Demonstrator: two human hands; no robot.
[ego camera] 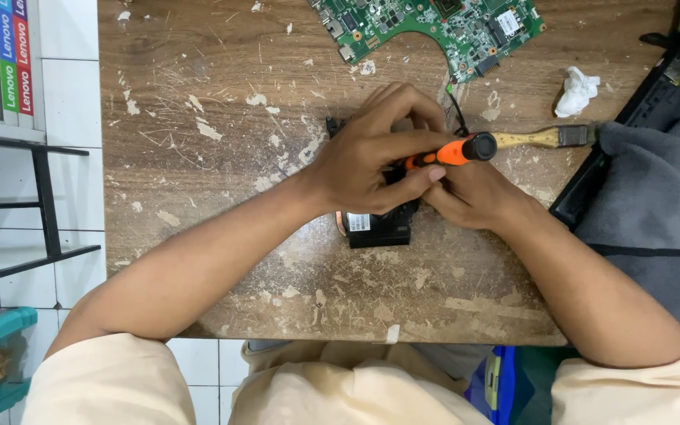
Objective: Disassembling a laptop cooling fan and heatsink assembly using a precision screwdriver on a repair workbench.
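Hands are covering most of one small black part lying mid-surface, so its shape is hard to make out. The left hand is closing its grip on one orange-handled screwdriver, tip hidden; the right hand is pressing against the part, its grip impossible to tell. One green circuit board is running off the far edge, one paintbrush lying right. Bare scarred surface is stretching left

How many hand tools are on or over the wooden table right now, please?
2: an orange-handled screwdriver gripped between both hands at the table's middle, and a paintbrush lying just right of it. Others may be hidden beneath the hands.
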